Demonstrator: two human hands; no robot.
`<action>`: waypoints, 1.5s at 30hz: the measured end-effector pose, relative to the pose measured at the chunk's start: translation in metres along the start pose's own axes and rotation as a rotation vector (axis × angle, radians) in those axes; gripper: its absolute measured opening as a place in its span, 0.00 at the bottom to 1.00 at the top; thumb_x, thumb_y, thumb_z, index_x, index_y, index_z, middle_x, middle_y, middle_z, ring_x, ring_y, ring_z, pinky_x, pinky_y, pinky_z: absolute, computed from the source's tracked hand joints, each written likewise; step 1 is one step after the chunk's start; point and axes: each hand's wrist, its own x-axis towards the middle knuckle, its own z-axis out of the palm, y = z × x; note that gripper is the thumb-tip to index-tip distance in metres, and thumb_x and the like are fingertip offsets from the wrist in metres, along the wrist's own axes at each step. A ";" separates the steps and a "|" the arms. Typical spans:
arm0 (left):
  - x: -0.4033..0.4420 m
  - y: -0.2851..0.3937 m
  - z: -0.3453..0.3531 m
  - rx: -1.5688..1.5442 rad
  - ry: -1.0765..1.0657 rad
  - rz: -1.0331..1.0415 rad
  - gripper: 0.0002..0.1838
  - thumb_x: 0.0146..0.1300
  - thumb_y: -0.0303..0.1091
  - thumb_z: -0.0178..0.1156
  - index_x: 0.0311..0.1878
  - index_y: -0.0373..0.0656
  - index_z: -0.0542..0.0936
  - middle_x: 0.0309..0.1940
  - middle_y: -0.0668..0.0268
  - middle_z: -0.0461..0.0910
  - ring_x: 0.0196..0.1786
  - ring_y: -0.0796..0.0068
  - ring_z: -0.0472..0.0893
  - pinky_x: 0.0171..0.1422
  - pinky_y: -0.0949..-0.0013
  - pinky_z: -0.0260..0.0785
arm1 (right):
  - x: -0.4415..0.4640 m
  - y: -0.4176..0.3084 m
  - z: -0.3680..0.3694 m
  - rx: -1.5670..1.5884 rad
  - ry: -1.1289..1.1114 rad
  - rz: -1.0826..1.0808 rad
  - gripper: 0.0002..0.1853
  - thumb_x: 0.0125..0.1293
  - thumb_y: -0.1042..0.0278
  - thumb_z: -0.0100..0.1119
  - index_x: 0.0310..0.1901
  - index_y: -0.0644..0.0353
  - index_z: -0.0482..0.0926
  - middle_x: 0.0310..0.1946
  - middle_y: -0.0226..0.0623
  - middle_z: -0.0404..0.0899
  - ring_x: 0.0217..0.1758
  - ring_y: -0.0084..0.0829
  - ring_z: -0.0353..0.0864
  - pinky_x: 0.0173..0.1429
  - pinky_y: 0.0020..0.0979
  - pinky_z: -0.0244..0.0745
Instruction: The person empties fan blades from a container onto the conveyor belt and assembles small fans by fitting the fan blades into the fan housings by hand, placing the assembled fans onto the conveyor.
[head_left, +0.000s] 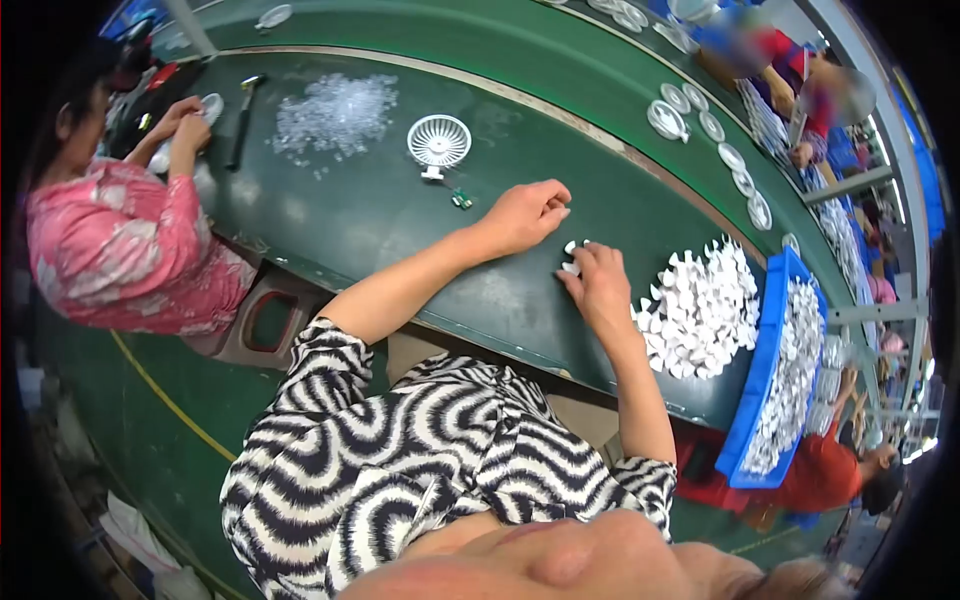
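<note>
My left hand is over the green table, its fingers curled together with the tips close; whatever they hold, if anything, is hidden. My right hand is just to the right and nearer me, thumb and fingers bent around small white plastic pieces at its fingertips. Beyond my left hand lies a white round fan head with a ribbed grille and a short neck. A small green circuit board lies by that neck. To the right of my right hand spreads a heap of white plastic pieces.
A long blue tray of small white parts stands at the table's right end. Farther left are a pile of clear pieces and a hammer. Behind runs a green conveyor carrying round white parts. A co-worker sits at left.
</note>
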 end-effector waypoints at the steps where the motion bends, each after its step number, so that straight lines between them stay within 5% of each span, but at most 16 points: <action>1: 0.004 0.008 -0.009 0.051 0.016 0.031 0.12 0.60 0.34 0.58 0.42 0.36 0.76 0.31 0.55 0.81 0.35 0.61 0.82 0.41 0.64 0.73 | 0.000 -0.002 0.002 0.010 0.004 -0.017 0.17 0.53 0.69 0.65 0.45 0.63 0.77 0.46 0.47 0.74 0.50 0.47 0.72 0.53 0.41 0.71; 6: 0.024 0.020 -0.085 0.207 0.120 -0.022 0.13 0.60 0.35 0.57 0.45 0.38 0.78 0.38 0.54 0.80 0.42 0.59 0.80 0.47 0.63 0.72 | -0.004 -0.002 -0.008 0.142 -0.062 -0.034 0.16 0.53 0.75 0.63 0.46 0.62 0.78 0.47 0.45 0.75 0.50 0.46 0.73 0.53 0.39 0.71; 9: 0.022 -0.030 -0.129 0.819 0.362 0.067 0.10 0.58 0.31 0.55 0.41 0.38 0.78 0.39 0.53 0.80 0.44 0.49 0.78 0.52 0.55 0.71 | -0.010 -0.001 -0.012 0.065 -0.037 -0.009 0.17 0.52 0.76 0.63 0.45 0.60 0.78 0.43 0.44 0.76 0.48 0.45 0.73 0.51 0.39 0.71; 13: 0.024 -0.081 -0.174 1.123 0.167 -0.283 0.11 0.54 0.36 0.60 0.39 0.41 0.80 0.39 0.53 0.80 0.45 0.50 0.78 0.47 0.53 0.71 | -0.014 0.004 -0.015 -0.010 -0.049 0.086 0.19 0.51 0.73 0.65 0.47 0.59 0.78 0.38 0.42 0.75 0.45 0.43 0.73 0.47 0.39 0.71; 14: 0.028 -0.082 -0.179 1.020 0.067 -0.403 0.10 0.55 0.37 0.57 0.36 0.42 0.80 0.34 0.53 0.81 0.41 0.50 0.80 0.44 0.52 0.71 | -0.014 0.003 -0.017 -0.010 -0.079 0.122 0.19 0.51 0.72 0.65 0.47 0.59 0.78 0.38 0.42 0.75 0.45 0.43 0.74 0.47 0.39 0.71; 17: 0.035 -0.075 -0.181 0.982 0.130 -0.312 0.10 0.55 0.33 0.52 0.34 0.42 0.81 0.34 0.50 0.81 0.41 0.47 0.80 0.44 0.49 0.72 | -0.016 0.001 -0.017 -0.011 -0.078 0.145 0.18 0.54 0.71 0.64 0.48 0.59 0.77 0.37 0.43 0.74 0.42 0.44 0.75 0.45 0.39 0.72; 28: 0.004 -0.031 -0.119 0.528 0.221 -0.183 0.10 0.58 0.36 0.56 0.37 0.41 0.80 0.36 0.54 0.81 0.43 0.52 0.79 0.47 0.55 0.72 | -0.024 0.009 0.013 0.017 0.138 0.190 0.17 0.57 0.69 0.63 0.49 0.59 0.76 0.36 0.43 0.73 0.33 0.42 0.78 0.35 0.39 0.74; 32: -0.027 -0.063 -0.153 0.768 0.345 -0.202 0.08 0.58 0.34 0.57 0.39 0.44 0.79 0.38 0.58 0.77 0.44 0.53 0.77 0.47 0.55 0.71 | -0.029 0.006 0.022 0.067 0.263 0.171 0.19 0.56 0.71 0.64 0.50 0.58 0.76 0.35 0.40 0.72 0.33 0.40 0.77 0.34 0.36 0.74; 39: -0.033 -0.081 -0.169 0.847 0.161 -0.054 0.03 0.55 0.28 0.59 0.34 0.42 0.76 0.35 0.59 0.74 0.44 0.55 0.75 0.45 0.58 0.69 | -0.029 0.007 0.023 0.123 0.280 0.183 0.19 0.55 0.74 0.64 0.50 0.60 0.77 0.36 0.41 0.73 0.32 0.38 0.76 0.34 0.34 0.73; 45: -0.001 -0.091 -0.247 0.921 0.349 -0.125 0.07 0.56 0.27 0.56 0.38 0.40 0.80 0.36 0.56 0.77 0.44 0.53 0.77 0.48 0.58 0.70 | -0.027 0.007 0.022 0.144 0.239 0.231 0.18 0.55 0.74 0.65 0.49 0.62 0.77 0.35 0.41 0.73 0.31 0.36 0.76 0.32 0.33 0.74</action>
